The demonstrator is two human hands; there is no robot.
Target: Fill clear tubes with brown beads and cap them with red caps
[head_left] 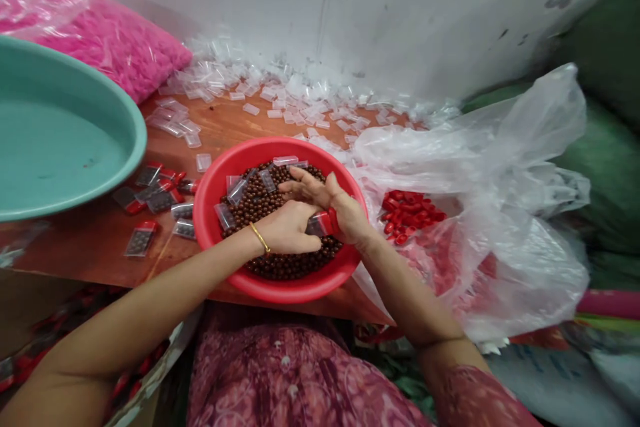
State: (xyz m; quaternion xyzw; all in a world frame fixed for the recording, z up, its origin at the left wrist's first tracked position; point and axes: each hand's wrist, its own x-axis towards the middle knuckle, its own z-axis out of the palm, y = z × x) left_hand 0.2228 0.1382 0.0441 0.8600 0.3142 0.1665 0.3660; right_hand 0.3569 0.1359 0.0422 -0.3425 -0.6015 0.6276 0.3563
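Observation:
Over a red basin (275,292) of brown beads (273,268), my left hand (286,228) is closed around a small clear plastic container with a red cap (324,223). Dark contents show through its wall. The palm of my right hand (345,208) presses against the capped end, its fingers stretched out past the container. Several clear containers without caps (267,180) lie on the beads. Left of the basin, filled containers with red caps (141,239) are scattered on the table.
A teal basin (65,127) stands at the left before a bag of pink pieces (125,47). Loose clear containers (305,103) spread along the wall. At the right, an open plastic bag (500,213) holds red caps (410,213). The brown table's (225,127) front edge is near my body.

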